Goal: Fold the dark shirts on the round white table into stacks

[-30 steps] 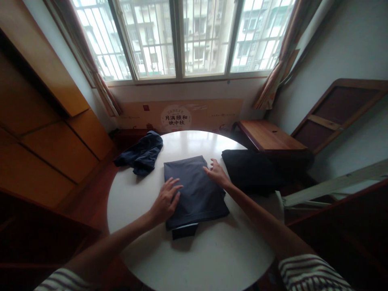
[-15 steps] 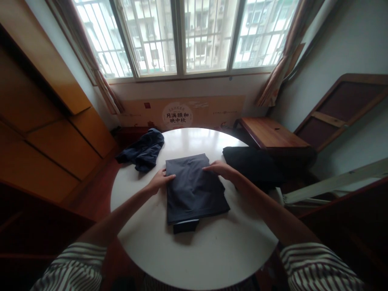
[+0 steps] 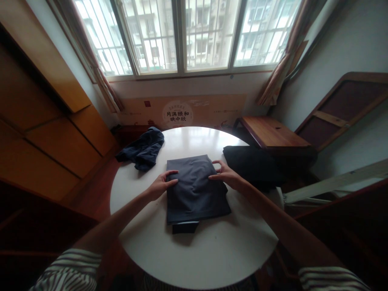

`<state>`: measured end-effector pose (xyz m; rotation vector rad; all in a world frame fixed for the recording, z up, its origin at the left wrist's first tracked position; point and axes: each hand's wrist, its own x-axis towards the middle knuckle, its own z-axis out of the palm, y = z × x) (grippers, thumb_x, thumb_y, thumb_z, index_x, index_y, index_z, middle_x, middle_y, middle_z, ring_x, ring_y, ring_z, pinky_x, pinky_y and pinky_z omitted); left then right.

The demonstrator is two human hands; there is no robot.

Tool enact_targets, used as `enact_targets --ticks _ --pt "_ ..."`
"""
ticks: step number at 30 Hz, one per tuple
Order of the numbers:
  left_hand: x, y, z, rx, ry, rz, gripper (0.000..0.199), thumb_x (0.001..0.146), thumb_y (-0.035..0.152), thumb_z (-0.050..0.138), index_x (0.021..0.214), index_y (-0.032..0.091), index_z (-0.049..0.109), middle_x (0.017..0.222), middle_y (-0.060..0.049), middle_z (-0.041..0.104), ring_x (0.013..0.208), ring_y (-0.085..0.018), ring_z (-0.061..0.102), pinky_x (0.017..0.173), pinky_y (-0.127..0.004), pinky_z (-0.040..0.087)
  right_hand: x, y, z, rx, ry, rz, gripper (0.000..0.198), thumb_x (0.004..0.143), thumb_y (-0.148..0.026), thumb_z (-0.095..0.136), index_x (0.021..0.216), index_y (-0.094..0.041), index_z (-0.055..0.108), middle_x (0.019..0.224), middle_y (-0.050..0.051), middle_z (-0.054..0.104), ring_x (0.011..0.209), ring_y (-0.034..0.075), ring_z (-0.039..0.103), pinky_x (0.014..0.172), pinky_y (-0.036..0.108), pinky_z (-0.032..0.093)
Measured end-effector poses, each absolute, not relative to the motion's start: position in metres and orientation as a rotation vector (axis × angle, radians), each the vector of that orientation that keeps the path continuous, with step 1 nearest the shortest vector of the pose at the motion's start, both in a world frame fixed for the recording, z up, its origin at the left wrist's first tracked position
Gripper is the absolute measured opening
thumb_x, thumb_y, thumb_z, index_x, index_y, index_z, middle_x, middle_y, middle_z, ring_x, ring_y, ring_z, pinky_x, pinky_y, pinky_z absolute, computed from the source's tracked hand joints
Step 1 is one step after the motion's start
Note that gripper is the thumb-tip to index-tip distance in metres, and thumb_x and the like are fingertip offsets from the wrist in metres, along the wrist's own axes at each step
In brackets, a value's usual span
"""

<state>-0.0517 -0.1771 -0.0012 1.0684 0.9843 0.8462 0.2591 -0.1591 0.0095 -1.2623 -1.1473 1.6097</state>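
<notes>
A folded dark grey garment (image 3: pixel 195 192) lies flat in the middle of the round white table (image 3: pixel 197 258). From under its near edge sticks a darker piece of cloth with a light strip (image 3: pixel 185 227). My left hand (image 3: pixel 160 186) rests at the garment's left edge, thumb and fingers apart on top of the cloth. At the right edge is my right hand (image 3: pixel 228 174), its thumb and forefinger spread with a gap between them and the tips at the cloth. Which kind of garment this is, I cannot tell.
A crumpled dark blue garment (image 3: pixel 144 149) lies at the table's far left, partly over the rim. Folded black cloth (image 3: pixel 251 163) lies at the right edge. Beyond stands a low wooden table (image 3: pixel 273 131); wooden cabinets (image 3: pixel 60 137) line the left.
Both hands have moved slightly nearer to me and their fingers have spread. My left fingers, earlier at the edge under the thumb, now lie on top. The garment has barely shifted.
</notes>
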Motion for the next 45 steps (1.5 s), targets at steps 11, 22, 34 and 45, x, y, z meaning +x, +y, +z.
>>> enact_targets --ticks 11,22,34,45 --pt "-0.052 -0.191 -0.004 1.008 0.891 0.815 0.084 0.059 0.017 0.092 0.134 0.017 0.055 0.108 -0.01 0.072 0.095 -0.021 0.07 0.089 -0.032 0.056 0.266 -0.175 0.009 -1.035 -1.226 1.633 0.092 0.053 -0.025 0.092 0.132 -0.027 0.045 0.087 0.0 0.073 0.084 0.024 0.073 0.074 0.036 0.06" --pt "-0.081 -0.246 0.074 1.344 0.976 1.086 0.069 0.069 0.018 0.085 0.132 0.02 0.058 0.089 -0.002 0.071 0.081 -0.016 0.069 0.074 -0.026 0.06 0.264 -0.244 0.088 -0.995 -1.408 1.173 0.039 0.065 -0.034 0.087 0.098 -0.023 0.069 0.085 0.002 0.072 0.073 0.017 0.067 0.066 0.031 0.058" --pt "-0.062 -0.121 0.137 1.702 0.856 1.514 0.066 0.061 0.02 0.089 0.121 0.018 0.062 0.097 -0.002 0.07 0.089 -0.015 0.066 0.084 -0.027 0.055 0.251 -0.138 0.141 -0.793 -1.397 0.925 0.062 0.06 -0.03 0.089 0.116 -0.024 0.065 0.094 0.002 0.074 0.09 0.022 0.07 0.086 0.04 0.057" --pt "-0.088 -0.285 -0.011 1.915 1.241 0.807 0.048 0.08 0.031 0.074 0.126 0.022 0.061 0.119 -0.008 0.067 0.107 -0.024 0.065 0.096 -0.04 0.053 0.279 -0.267 0.002 -1.265 -1.87 0.854 0.02 0.082 -0.038 0.07 0.092 -0.021 0.074 0.092 0.006 0.076 0.086 0.023 0.071 0.08 0.035 0.055"
